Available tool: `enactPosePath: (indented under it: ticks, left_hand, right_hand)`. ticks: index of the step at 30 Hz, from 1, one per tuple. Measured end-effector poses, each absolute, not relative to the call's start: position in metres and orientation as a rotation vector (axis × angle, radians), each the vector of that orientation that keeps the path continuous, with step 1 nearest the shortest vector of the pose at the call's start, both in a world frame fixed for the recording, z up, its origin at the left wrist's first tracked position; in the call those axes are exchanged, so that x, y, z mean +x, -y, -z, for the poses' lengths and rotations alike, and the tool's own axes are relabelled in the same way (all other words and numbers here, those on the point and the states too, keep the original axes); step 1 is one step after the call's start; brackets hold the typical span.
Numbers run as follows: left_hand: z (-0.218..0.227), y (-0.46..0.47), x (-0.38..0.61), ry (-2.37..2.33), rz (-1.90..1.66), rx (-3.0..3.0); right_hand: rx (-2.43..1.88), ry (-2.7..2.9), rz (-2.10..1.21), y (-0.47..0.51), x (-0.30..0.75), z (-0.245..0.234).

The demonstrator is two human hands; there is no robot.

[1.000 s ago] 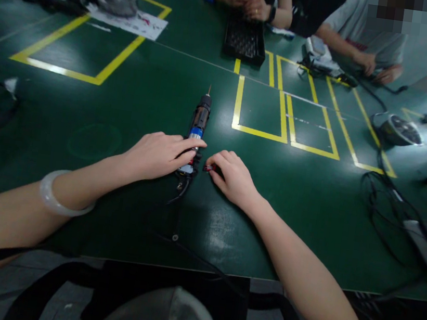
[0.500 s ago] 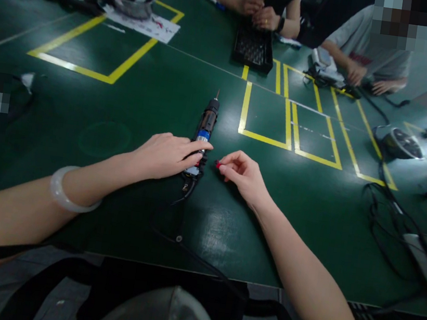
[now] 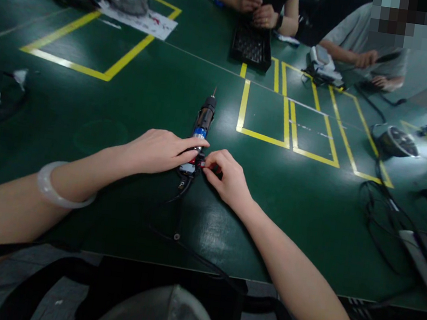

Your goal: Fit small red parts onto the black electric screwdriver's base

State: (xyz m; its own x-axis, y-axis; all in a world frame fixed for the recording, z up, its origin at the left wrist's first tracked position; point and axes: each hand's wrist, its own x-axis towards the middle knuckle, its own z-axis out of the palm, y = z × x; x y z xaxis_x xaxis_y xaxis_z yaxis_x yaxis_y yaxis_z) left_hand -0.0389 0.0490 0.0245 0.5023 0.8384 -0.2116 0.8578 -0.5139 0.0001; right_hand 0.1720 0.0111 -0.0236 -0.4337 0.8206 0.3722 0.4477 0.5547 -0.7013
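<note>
Centrally on bench [image 3: 127, 101], electric screwdriver [image 3: 203, 122] lying flat, rear end clasped under left hand [image 3: 159, 151], small red part [image 3: 204, 164] pinched in right hand [image 3: 227, 178] against that end; keep tool pinned, part square.

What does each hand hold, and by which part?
The left hand holds the screwdriver near its rear end, flat on the table. The right hand pinches a small red part against that rear end.
</note>
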Motion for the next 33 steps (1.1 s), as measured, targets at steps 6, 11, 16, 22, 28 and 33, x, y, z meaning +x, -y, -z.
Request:
enactPosePath:
  ticks: [6, 11, 16, 22, 28, 33]
  left_hand:
    - [-0.024, -0.049, -0.040, -1.474, 0.262, 2.625]
    - [-0.024, -0.048, -0.041, -1.474, 0.250, 2.616]
    - [-0.024, -0.048, -0.041, -1.463, 0.241, 2.638]
    - [-0.023, -0.042, -0.037, -1.496, 0.221, 2.658]
    - [-0.021, -0.039, -0.033, -1.608, 0.219, 2.658]
    - [-0.021, -0.052, -0.040, -1.642, 0.216, 2.668]
  right_hand:
    - [-0.974, 2.075, -0.678, -0.009, 0.172, 0.023]
    - [-1.022, 2.065, -0.659, -0.008, 0.174, 0.023]
    - [-1.048, 2.069, -0.730, -0.005, 0.176, 0.018]
    - [-1.087, 2.032, -0.739, -0.003, 0.175, 0.016]
    - [-1.072, 2.068, -0.808, -0.001, 0.174, 0.015]
    - [-1.053, 2.141, -0.832, -0.001, 0.176, 0.016]
